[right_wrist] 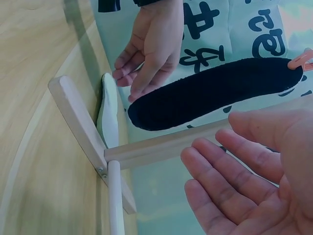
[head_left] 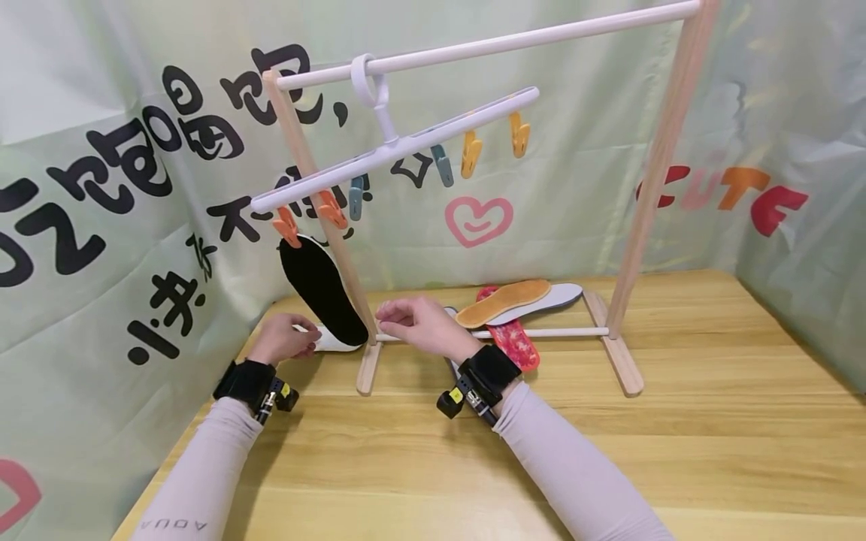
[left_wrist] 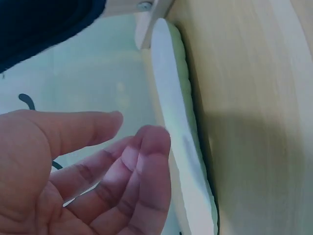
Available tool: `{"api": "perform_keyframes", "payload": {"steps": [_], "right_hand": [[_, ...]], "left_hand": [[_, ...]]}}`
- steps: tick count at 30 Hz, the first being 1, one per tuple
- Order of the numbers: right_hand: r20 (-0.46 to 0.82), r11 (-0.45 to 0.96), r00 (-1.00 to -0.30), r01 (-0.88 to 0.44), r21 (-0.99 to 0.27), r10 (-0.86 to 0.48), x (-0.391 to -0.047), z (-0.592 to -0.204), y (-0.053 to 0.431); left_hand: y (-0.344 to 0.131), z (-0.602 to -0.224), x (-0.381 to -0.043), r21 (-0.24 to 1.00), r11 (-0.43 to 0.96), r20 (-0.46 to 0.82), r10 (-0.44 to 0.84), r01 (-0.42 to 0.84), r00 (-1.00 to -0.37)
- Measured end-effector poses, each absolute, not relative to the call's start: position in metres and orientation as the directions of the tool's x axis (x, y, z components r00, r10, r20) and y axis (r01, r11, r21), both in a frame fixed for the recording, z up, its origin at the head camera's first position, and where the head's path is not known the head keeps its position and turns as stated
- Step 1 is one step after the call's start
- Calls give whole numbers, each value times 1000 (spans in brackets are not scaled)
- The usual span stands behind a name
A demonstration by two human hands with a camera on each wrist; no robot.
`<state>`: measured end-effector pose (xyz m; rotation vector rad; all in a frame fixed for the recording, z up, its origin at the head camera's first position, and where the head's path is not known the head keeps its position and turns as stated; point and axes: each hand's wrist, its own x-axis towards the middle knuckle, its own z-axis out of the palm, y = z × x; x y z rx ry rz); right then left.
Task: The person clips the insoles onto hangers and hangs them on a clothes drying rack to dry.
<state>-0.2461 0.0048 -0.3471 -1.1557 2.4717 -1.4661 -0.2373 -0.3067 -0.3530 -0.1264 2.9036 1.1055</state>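
A black insole [head_left: 323, 289] hangs from an orange clothespin [head_left: 287, 228] at the low left end of a white clip hanger [head_left: 399, 150]. To its left, my left hand [head_left: 284, 338] has loosely bent fingers with nothing between them, close by a white insole [left_wrist: 178, 127] lying on the table. My right hand [head_left: 426, 324] is held just right of the black insole, near the rack's left post. In the right wrist view its fingers [right_wrist: 220, 188] are relaxed and hold nothing.
The hanger hooks over the top bar [head_left: 514, 46] of a wooden rack and tilts down to the left. More clothespins, blue and yellow [head_left: 471, 154], hang along it. Behind my right hand lie a tan insole [head_left: 504, 302], a grey-white one [head_left: 541, 303] and a red patterned one [head_left: 516, 346].
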Motion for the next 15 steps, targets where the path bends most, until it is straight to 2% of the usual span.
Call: {"api": "perform_keyframes", "payload": {"steps": [7,15], "right_hand": [[290,307,-729,-566,-765,-621,-247,-350,5],[265,337,-736,-558,-759,-623,-245,-348,6]], "left_hand": [[-313,-359,-248,423,902,-53,-72,-88,-996],[-318,-368,-260,336,941,-55,-30,-47,-998]]}}
